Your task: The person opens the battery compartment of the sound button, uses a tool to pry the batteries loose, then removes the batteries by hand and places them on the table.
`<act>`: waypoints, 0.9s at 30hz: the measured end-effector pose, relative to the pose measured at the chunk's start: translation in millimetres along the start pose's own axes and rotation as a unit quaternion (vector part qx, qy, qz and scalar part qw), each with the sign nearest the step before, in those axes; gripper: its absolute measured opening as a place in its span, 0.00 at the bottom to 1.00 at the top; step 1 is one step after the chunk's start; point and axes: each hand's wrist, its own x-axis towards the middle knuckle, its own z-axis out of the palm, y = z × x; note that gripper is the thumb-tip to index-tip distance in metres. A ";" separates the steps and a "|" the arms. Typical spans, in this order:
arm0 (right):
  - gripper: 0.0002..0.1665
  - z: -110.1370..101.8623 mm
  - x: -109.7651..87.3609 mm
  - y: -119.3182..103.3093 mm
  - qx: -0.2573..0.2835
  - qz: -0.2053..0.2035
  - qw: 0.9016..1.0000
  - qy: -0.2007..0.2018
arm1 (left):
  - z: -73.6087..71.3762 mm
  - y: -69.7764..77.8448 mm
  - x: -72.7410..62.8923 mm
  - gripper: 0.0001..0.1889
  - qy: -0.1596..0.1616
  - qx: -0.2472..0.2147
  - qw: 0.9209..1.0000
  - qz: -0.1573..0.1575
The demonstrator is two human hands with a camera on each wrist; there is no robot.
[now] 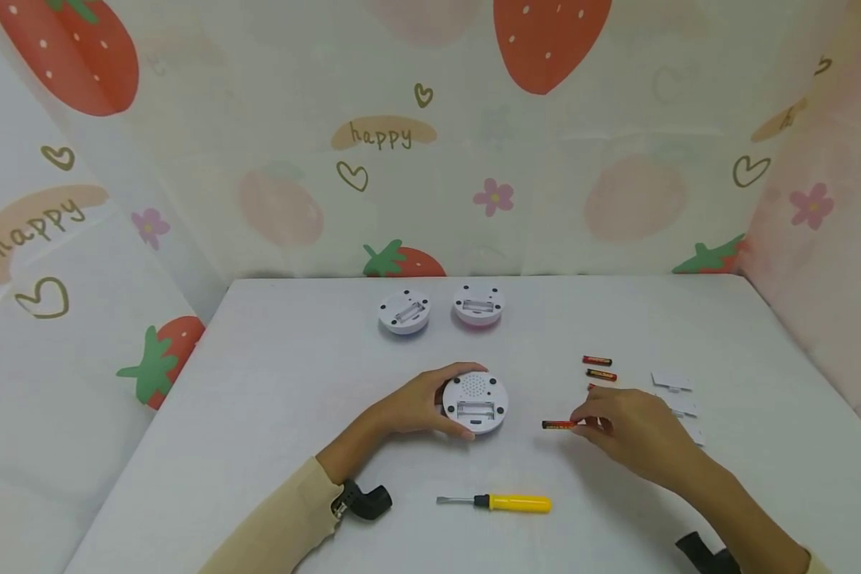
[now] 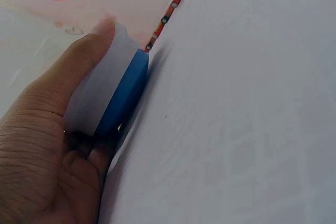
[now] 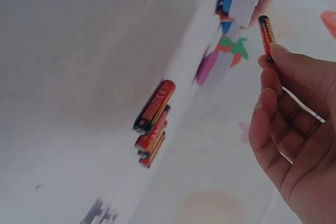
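My left hand [image 1: 430, 402] grips a round white device [image 1: 476, 385] by its rim, thumb and fingers spread around it. Its underside faces up, with speaker holes and an uncovered battery compartment [image 1: 476, 410] that holds no battery. The left wrist view shows the device's other half [image 2: 123, 98] is blue. To its right, my right hand [image 1: 627, 430] pinches a red and black battery [image 1: 558, 425] by one end between thumb and fingertips, above the table and apart from the device. More such batteries [image 3: 155, 107] lie on the table near that hand; in the head view the hand partly hides one.
A flat screwdriver [image 1: 513, 503] with a yellow handle lies at the front. Two similar round devices, one at left [image 1: 405, 312] and one at right [image 1: 478, 305], sit farther back with open compartments. White battery covers [image 1: 671, 381] lie at the right, partly behind my right hand.
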 end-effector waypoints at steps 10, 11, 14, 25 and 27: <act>0.09 -2.3 -21.2 10.8 0.007 0.024 1.000 -0.015 | 1.0 -0.9 -1.6 0.49 0.002 -0.007 1.000 -0.002; 0.09 -2.7 -22.2 11.7 0.006 0.026 0.999 -0.018 | 0.9 -0.9 -1.5 0.49 0.002 -0.007 1.000 -0.002; 0.09 -2.9 -25.3 14.5 0.004 0.032 0.999 -0.025 | 0.7 -1.6 -1.4 0.49 0.001 -0.006 1.000 0.003; 0.08 -4.0 -35.6 21.8 -0.006 0.045 0.998 -0.033 | -0.9 -2.1 0.7 0.49 0.001 -0.009 1.000 0.009; 0.08 -3.9 -37.0 22.6 -0.007 0.046 0.998 -0.035 | -0.9 -2.1 0.8 0.49 0.000 -0.007 1.000 0.006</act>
